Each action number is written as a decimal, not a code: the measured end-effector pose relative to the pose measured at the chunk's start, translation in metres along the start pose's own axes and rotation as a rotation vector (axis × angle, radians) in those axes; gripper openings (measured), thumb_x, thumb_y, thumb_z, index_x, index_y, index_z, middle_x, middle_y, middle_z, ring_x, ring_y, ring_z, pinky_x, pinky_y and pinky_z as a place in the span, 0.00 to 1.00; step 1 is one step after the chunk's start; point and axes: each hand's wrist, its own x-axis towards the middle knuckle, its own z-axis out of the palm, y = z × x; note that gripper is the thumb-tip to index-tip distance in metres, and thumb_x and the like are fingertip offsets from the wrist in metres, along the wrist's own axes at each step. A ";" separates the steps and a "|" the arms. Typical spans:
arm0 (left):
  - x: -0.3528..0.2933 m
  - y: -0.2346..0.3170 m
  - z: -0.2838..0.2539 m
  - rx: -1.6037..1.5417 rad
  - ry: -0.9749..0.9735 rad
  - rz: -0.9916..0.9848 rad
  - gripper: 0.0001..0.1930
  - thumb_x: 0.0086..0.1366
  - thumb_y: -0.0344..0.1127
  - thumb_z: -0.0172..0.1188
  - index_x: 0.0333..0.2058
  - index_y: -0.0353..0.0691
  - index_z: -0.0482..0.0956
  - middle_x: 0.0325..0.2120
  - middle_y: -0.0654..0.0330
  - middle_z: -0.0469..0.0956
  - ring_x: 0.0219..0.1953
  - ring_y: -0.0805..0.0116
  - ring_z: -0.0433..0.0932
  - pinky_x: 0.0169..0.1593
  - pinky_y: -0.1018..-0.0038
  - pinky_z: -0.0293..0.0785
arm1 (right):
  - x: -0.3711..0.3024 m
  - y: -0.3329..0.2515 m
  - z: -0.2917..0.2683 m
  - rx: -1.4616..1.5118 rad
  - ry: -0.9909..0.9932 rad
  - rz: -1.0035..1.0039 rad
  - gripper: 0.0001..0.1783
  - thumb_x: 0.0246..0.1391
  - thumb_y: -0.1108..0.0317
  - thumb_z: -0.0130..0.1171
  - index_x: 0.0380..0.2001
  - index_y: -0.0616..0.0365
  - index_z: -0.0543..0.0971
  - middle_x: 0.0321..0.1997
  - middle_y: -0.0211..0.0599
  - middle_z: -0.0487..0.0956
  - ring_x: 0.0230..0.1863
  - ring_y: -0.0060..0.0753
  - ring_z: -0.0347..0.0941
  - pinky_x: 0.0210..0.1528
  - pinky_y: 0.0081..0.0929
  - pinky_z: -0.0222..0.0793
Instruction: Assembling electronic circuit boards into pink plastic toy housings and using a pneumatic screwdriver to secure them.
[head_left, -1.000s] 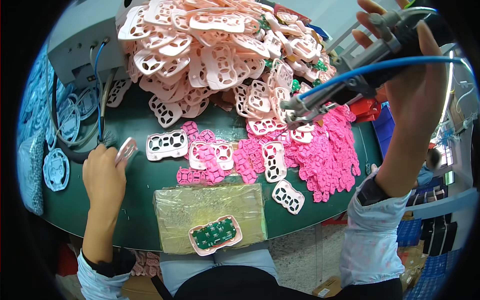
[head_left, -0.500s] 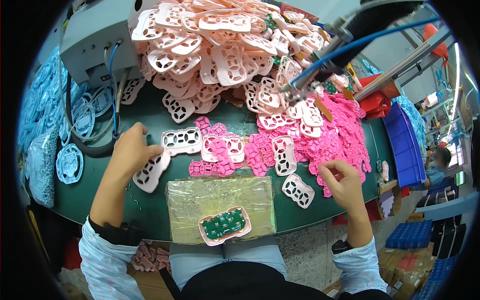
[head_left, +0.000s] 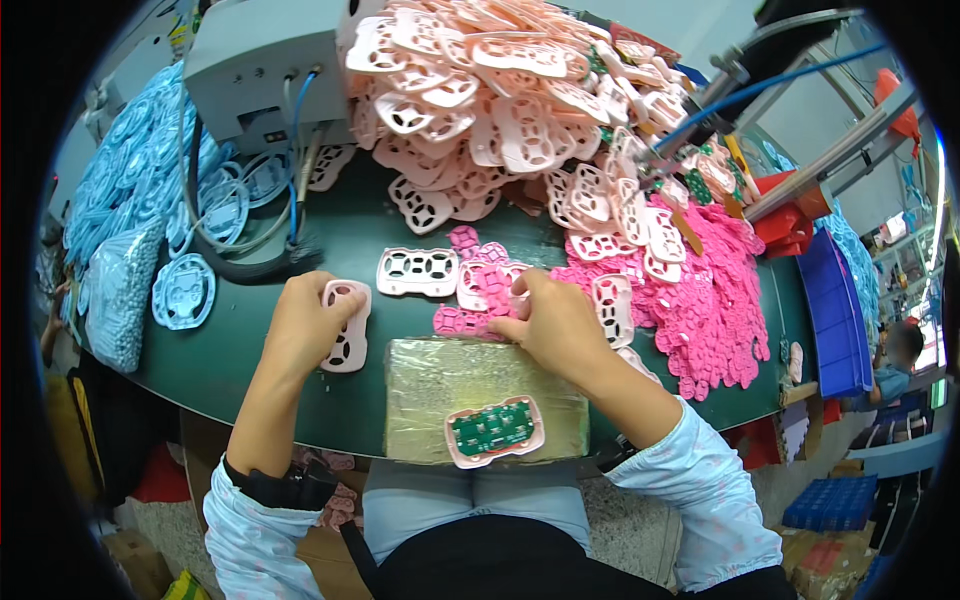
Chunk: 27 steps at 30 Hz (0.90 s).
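Observation:
My left hand grips the edge of a pale pink plastic shell with several cut-outs, standing it over the green table. My right hand reaches across to the middle. Its thumb and forefinger are apart, at the right edge of a bright pink button pad that overlies another pale shell. To its left lies a pale pink shell, and a further shell rests right of my right hand. In front of me, a shell holding a green circuit board sits on a tape-wrapped block.
A tall heap of pale pink shells fills the back. Bright pink button pads are piled at right, beside a blue bin. A grey machine with cables stands back left, near light blue parts. A metal arm overhangs the right.
My right hand has moved left and inward to the button pads. My left hand has turned its shell more upright. The whole view has shifted.

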 end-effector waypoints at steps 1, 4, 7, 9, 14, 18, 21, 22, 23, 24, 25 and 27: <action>-0.004 -0.011 -0.002 -0.001 0.014 -0.015 0.17 0.53 0.33 0.69 0.37 0.27 0.75 0.31 0.48 0.81 0.29 0.64 0.81 0.34 0.71 0.77 | 0.002 -0.001 0.005 0.037 0.006 0.009 0.24 0.42 0.59 0.72 0.36 0.65 0.76 0.32 0.54 0.80 0.34 0.57 0.77 0.37 0.47 0.72; -0.017 -0.034 -0.005 -0.821 -0.108 0.048 0.08 0.65 0.33 0.59 0.38 0.34 0.75 0.28 0.59 0.79 0.27 0.70 0.80 0.31 0.75 0.78 | 0.003 0.006 0.006 0.169 -0.003 0.028 0.18 0.42 0.63 0.72 0.33 0.63 0.79 0.29 0.46 0.80 0.30 0.44 0.78 0.34 0.37 0.72; -0.028 -0.026 -0.002 -1.009 -0.367 0.042 0.10 0.68 0.34 0.54 0.43 0.33 0.70 0.34 0.51 0.79 0.35 0.56 0.83 0.39 0.64 0.83 | 0.000 0.005 -0.006 0.378 0.152 -0.090 0.11 0.44 0.69 0.70 0.31 0.61 0.82 0.28 0.36 0.77 0.29 0.26 0.75 0.30 0.23 0.69; -0.035 -0.004 -0.001 -0.955 -0.507 -0.030 0.11 0.71 0.36 0.50 0.43 0.33 0.69 0.35 0.49 0.79 0.37 0.52 0.83 0.40 0.61 0.83 | -0.011 -0.016 -0.029 0.425 0.221 -0.313 0.08 0.46 0.75 0.67 0.33 0.58 0.82 0.32 0.35 0.76 0.31 0.27 0.75 0.32 0.24 0.71; -0.049 0.014 0.003 -1.131 -0.809 -0.099 0.17 0.73 0.40 0.48 0.54 0.35 0.65 0.38 0.59 0.78 0.39 0.73 0.81 0.42 0.73 0.81 | -0.031 -0.058 -0.049 0.066 0.197 -0.961 0.18 0.40 0.83 0.66 0.38 0.57 0.83 0.33 0.38 0.77 0.31 0.34 0.75 0.29 0.24 0.70; -0.059 0.008 0.021 -1.254 -0.677 -0.018 0.21 0.71 0.40 0.53 0.56 0.36 0.64 0.37 0.60 0.78 0.37 0.76 0.79 0.39 0.77 0.80 | -0.040 -0.059 -0.051 0.283 0.193 -0.709 0.21 0.38 0.83 0.67 0.40 0.56 0.84 0.33 0.36 0.77 0.31 0.33 0.74 0.30 0.26 0.71; -0.052 -0.014 0.042 -1.808 -1.230 -0.015 0.28 0.70 0.58 0.46 0.56 0.41 0.65 0.40 0.60 0.77 0.34 0.78 0.77 0.32 0.82 0.76 | -0.053 -0.049 -0.043 0.233 0.268 -0.820 0.21 0.37 0.83 0.66 0.39 0.56 0.84 0.33 0.36 0.76 0.31 0.33 0.74 0.30 0.26 0.71; -0.055 -0.018 0.049 -1.808 -1.223 -0.012 0.28 0.70 0.58 0.46 0.56 0.41 0.65 0.40 0.60 0.77 0.34 0.78 0.77 0.32 0.82 0.76 | -0.058 -0.046 -0.039 0.166 0.283 -0.903 0.19 0.37 0.81 0.66 0.38 0.59 0.84 0.34 0.38 0.77 0.31 0.33 0.74 0.29 0.26 0.71; -0.058 -0.016 0.057 -1.913 -1.341 -0.007 0.31 0.69 0.63 0.41 0.55 0.42 0.67 0.40 0.60 0.77 0.33 0.77 0.78 0.32 0.81 0.76 | -0.060 -0.048 -0.039 0.128 0.266 -1.000 0.18 0.37 0.77 0.66 0.38 0.62 0.84 0.35 0.39 0.77 0.33 0.35 0.75 0.30 0.26 0.72; -0.062 -0.006 0.063 -2.014 -1.480 -0.005 0.34 0.68 0.67 0.36 0.55 0.43 0.68 0.39 0.60 0.77 0.33 0.76 0.78 0.32 0.80 0.77 | -0.062 -0.050 -0.038 0.120 0.256 -1.040 0.18 0.37 0.75 0.66 0.37 0.63 0.84 0.36 0.39 0.77 0.34 0.35 0.76 0.32 0.28 0.73; -0.069 0.004 0.066 -2.011 -1.486 -0.010 0.34 0.68 0.67 0.36 0.55 0.43 0.68 0.39 0.60 0.77 0.33 0.76 0.78 0.32 0.80 0.77 | -0.062 -0.052 -0.034 0.118 0.244 -1.081 0.17 0.37 0.72 0.66 0.37 0.64 0.84 0.38 0.40 0.77 0.35 0.36 0.76 0.33 0.29 0.75; -0.089 0.020 0.065 -1.853 -1.160 -0.176 0.40 0.68 0.69 0.32 0.60 0.38 0.64 0.39 0.56 0.79 0.35 0.64 0.80 0.37 0.70 0.80 | -0.061 -0.053 -0.029 0.110 0.247 -1.096 0.19 0.36 0.71 0.67 0.37 0.64 0.84 0.38 0.40 0.77 0.37 0.37 0.77 0.35 0.30 0.77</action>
